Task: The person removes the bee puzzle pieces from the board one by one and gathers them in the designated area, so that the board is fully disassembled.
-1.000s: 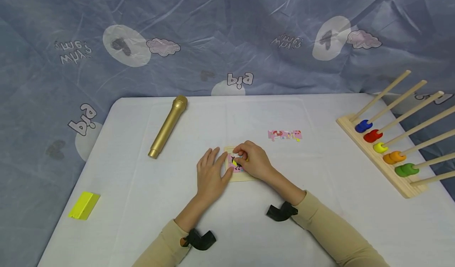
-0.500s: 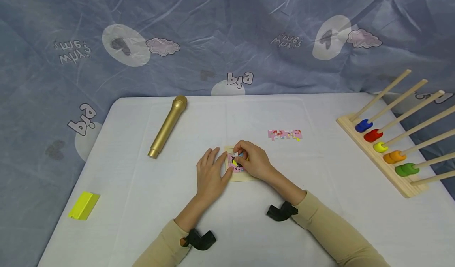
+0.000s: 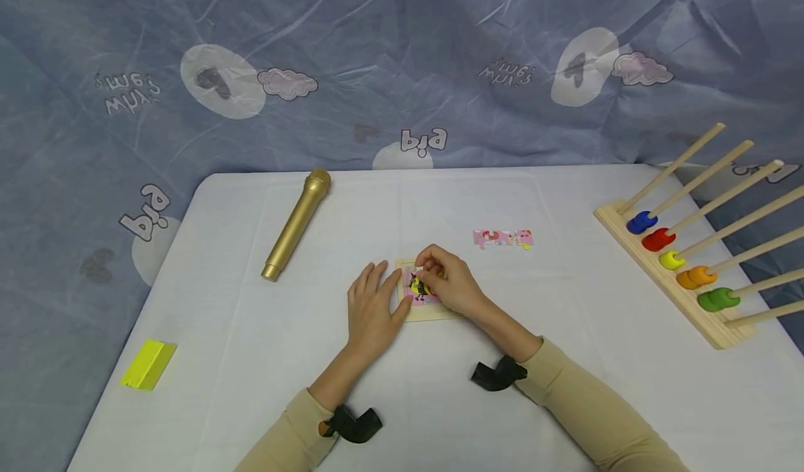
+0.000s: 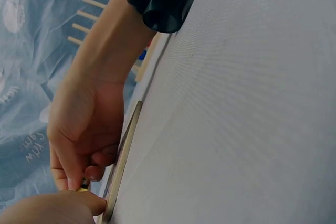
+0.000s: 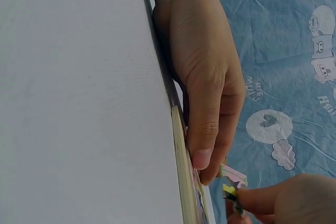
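Observation:
A pale wooden jigsaw board (image 3: 427, 313) with a pink picture of a yellow-and-black figure lies on the white table. My left hand (image 3: 372, 311) rests at the board's left side, fingers spread, its thumb on the near corner. Over the board's upper right part, my right hand (image 3: 453, 282) pinches a small jigsaw piece (image 5: 229, 190) between thumb and fingertips. That piece shows yellow, black and pink in the right wrist view and is tilted above the board. In the left wrist view the board's edge (image 4: 119, 169) runs beside both hands. My right hand hides part of the picture.
A strip of pink jigsaw pieces (image 3: 502, 239) lies beyond the board to the right. A gold microphone (image 3: 296, 224) is at the back left, a yellow block (image 3: 149, 364) at the left edge. A wooden bead rack (image 3: 678, 276) with upright rods stands on the right.
My right hand has lifted and shifted slightly right and away, uncovering more of the yellow-and-black picture. The left hand stays where it was.

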`<state>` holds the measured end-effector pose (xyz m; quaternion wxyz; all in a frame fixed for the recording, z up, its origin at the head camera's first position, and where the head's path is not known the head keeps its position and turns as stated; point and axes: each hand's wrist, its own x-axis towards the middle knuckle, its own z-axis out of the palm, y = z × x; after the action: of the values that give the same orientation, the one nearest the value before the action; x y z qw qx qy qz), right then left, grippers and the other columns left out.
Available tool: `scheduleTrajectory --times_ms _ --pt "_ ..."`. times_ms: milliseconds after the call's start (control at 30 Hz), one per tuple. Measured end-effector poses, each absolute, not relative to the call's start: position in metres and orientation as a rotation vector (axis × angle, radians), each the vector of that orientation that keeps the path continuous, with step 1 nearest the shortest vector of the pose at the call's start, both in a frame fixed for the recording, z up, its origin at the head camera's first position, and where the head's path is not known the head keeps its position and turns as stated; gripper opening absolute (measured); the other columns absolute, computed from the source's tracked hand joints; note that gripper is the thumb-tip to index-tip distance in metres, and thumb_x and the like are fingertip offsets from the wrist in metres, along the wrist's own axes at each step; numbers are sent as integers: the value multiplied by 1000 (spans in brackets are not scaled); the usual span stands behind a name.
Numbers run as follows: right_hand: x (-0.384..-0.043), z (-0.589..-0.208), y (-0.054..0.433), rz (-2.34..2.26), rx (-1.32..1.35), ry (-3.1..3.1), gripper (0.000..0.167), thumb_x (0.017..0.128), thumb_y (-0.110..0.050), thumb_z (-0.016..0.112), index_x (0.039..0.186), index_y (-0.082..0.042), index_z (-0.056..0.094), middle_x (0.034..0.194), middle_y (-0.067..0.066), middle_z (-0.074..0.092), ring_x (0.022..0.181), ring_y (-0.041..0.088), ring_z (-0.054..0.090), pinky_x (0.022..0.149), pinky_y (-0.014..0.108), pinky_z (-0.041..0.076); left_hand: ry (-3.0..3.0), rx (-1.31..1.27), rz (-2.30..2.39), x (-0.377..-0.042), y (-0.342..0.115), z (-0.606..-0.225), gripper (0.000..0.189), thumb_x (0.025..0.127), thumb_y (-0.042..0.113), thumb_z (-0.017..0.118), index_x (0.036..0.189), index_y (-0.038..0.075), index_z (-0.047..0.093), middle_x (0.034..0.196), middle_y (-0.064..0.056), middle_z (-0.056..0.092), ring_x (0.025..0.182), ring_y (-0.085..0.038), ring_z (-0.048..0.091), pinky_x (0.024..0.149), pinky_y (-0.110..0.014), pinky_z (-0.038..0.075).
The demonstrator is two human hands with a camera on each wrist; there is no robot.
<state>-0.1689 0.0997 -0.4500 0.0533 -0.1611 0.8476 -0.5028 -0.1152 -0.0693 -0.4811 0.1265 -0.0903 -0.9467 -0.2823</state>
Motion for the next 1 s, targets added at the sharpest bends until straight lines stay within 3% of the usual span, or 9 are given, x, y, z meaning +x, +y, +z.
scheduleTrajectory --times_ms 167,367,667,1000 --pt "-172 -442 110 -1612 -408 2557 9 91 -3 62 100 -6 62 85 8 58 73 18 51 66 22 43 -2755 -256 -837 -115 -67 -481 48 88 31 69 130 9 62 144 -15 50 139 -35 36 111 -53 27" --pt "-185 -433 143 -1638 -275 2597 11 94 -2 59 105 -1 61 88 11 55 73 20 54 62 20 46 -2764 -251 -837 -116 -65 -481 49 88 31 69 131 9 62 144 -15 49 140 -35 35 111 -53 27" --pt "-195 -435 206 -1656 -110 2729 18 92 -4 64 108 4 65 86 9 59 67 15 58 56 19 48 -2772 -244 -845 -115 -65 -481 49 88 30 69 131 8 61 145 -15 48 140 -35 34 111 -53 26" --pt "-199 -443 212 -1646 -33 2734 20 91 -7 67 107 4 66 89 13 64 66 9 61 56 17 49 -2758 -246 -849 -114 -65 -481 49 88 31 69 130 8 62 144 -15 49 140 -35 35 111 -54 26"
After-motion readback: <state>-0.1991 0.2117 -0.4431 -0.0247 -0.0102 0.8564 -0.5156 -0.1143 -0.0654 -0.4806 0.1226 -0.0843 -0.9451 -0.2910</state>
